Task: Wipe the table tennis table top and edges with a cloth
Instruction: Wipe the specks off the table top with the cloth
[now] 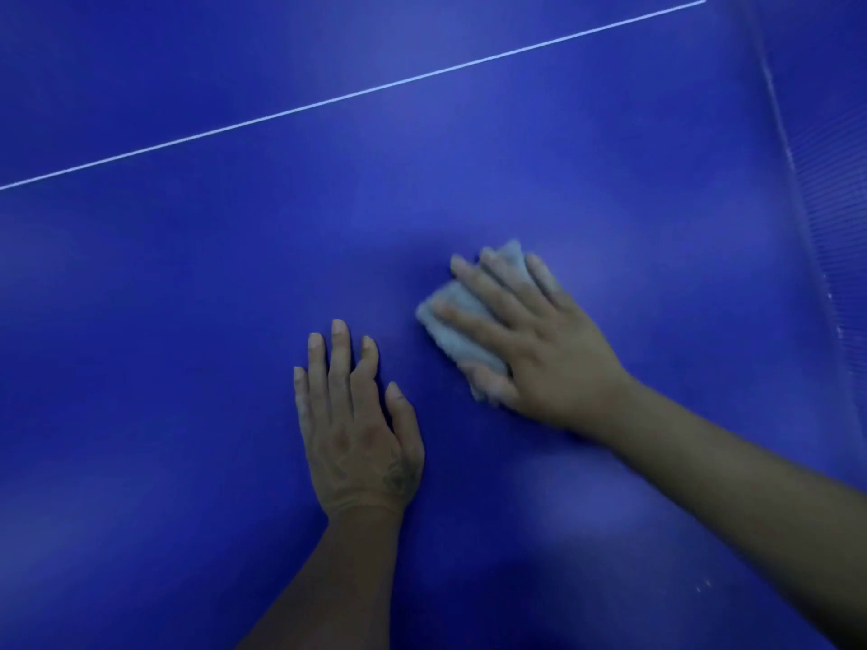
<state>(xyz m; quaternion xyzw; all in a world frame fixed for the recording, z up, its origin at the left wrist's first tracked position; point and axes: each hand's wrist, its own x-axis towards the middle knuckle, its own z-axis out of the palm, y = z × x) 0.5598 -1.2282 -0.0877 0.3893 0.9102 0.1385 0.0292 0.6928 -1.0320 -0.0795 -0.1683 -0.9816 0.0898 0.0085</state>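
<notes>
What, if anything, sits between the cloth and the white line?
Nothing visible. The right hand presses the cloth on the table; only bare top lies up to the line. The left hand rests off to the side.

A pale grey folded cloth (462, 354) is lying flat on the blue tabletop (187, 321), slightly toward 3 o'clock of centre. A thin white line (352, 95) is crossing the tabletop from 9 to 1 o'clock.

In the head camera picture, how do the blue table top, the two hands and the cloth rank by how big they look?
1. table top, filling the view.
2. left hand and right hand: about alike, not ranked.
3. cloth: smallest as seen, but partly hidden under the right hand.
</notes>
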